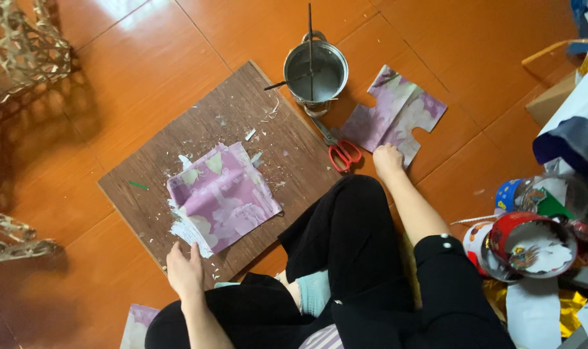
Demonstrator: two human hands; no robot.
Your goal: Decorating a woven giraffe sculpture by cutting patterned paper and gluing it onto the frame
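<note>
You sat on the orange floor (145, 58) with your legs crossed, in black trousers.

Your left hand (185, 271) lay flat and open on the near edge of the brown board (197, 136). Its grip was wide open and held nothing. Just past the fingers of that hand lay the folded purple flowered paper (223, 197). The paper rested on the board, a little tilted, with torn white bits along the side closest to your left hand. Small white scraps were scattered over the board beyond it. A tiny green stick (137, 185) lay on the board, off to the left of the paper.

Your right hand (387, 161) reached out to the floor and rested on the near edge of a second piece of purple paper (394, 116), one with notches cut in it. I could not tell if the grip pinched the paper or only pressed on it. Just left of that hand lay the scissors with red handles (342, 154), partly on the board. Farther out from that hand stood a small metal pot (315, 70) with thin sticks (310, 45) lying across its top.

To the right of your right arm sat colourful round tins (529, 242). Well off to the left of your left hand was a woven bamboo frame (22, 45).
</note>
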